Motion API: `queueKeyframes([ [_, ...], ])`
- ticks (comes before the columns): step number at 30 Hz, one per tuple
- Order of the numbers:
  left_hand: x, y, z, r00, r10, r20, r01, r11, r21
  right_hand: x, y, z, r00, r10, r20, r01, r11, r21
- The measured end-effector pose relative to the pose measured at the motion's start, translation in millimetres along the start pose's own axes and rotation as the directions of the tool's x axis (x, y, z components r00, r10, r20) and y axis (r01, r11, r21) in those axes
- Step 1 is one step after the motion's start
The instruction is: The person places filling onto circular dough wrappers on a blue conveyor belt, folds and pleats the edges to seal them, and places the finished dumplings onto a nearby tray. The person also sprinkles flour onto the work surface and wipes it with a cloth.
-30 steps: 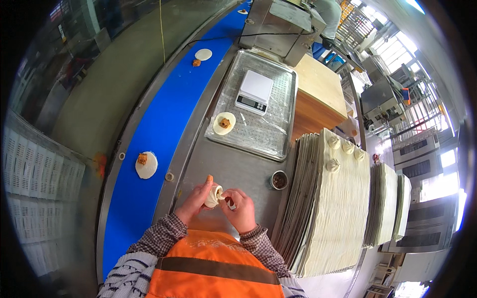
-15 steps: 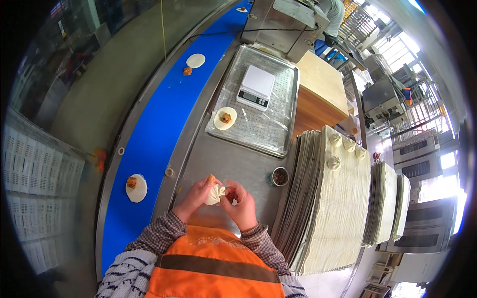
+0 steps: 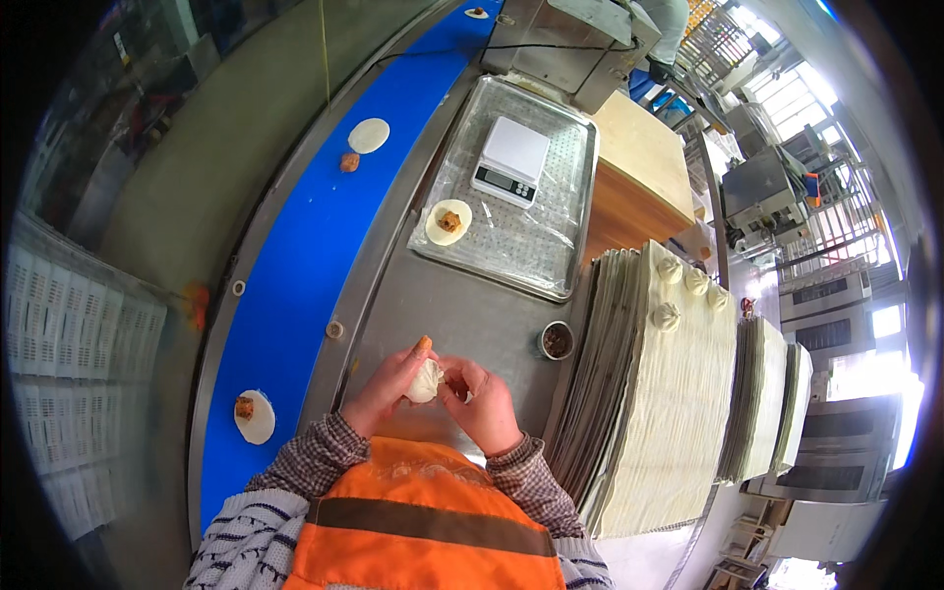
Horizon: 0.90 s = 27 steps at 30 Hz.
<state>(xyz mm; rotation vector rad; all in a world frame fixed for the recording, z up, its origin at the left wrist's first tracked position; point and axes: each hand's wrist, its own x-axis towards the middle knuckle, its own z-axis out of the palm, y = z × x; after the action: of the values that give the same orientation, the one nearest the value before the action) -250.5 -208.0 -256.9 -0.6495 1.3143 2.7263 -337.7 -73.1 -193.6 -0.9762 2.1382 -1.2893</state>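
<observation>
My left hand point(image 3: 382, 393) cups a white pleated dough bun point(image 3: 424, 383) in front of my orange apron, its thumb raised with orange filling smeared on the tip. Fingers of my right hand point(image 3: 488, 405) pinch the gathered edge on the bun's right side. On the blue conveyor belt point(image 3: 298, 270) to my left lie round dough wrappers: a near one point(image 3: 257, 417) carries a lump of orange filling point(image 3: 244, 407), while by a farther wrapper point(image 3: 369, 136) the lump point(image 3: 349, 162) lies mostly off the dough. Another filled wrapper point(image 3: 448, 222) rests on the metal tray.
A white digital scale point(image 3: 515, 147) stands on the plastic-covered tray point(image 3: 563, 221) ahead. A small metal cup point(image 3: 556, 340) of dark bits is right of my hands, beside stacked cloth-covered boards point(image 3: 659, 423) with several finished buns point(image 3: 667, 316) on top. Another person point(image 3: 667, 25) works far off.
The wrappers and filling on the belt have moved toward me. The bun has turned a little in my fingers and looks rounder. Both hands stay in nearly the same place.
</observation>
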Motion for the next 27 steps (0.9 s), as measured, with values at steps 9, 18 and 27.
queueKeyframes([
  [9,-5,7,6,0.959,0.282,0.017,-0.277,0.926,0.256,2,10,1,0.920,-0.392,0.009,0.383,0.894,-0.231],
  [18,7,0,14,0.991,0.127,-0.048,-0.132,0.984,-0.120,7,6,-5,0.922,-0.380,0.072,0.386,0.889,-0.246],
  [27,18,-13,21,0.990,0.033,-0.137,-0.066,0.967,-0.244,-3,21,7,0.895,-0.443,-0.045,0.407,0.854,-0.324],
])
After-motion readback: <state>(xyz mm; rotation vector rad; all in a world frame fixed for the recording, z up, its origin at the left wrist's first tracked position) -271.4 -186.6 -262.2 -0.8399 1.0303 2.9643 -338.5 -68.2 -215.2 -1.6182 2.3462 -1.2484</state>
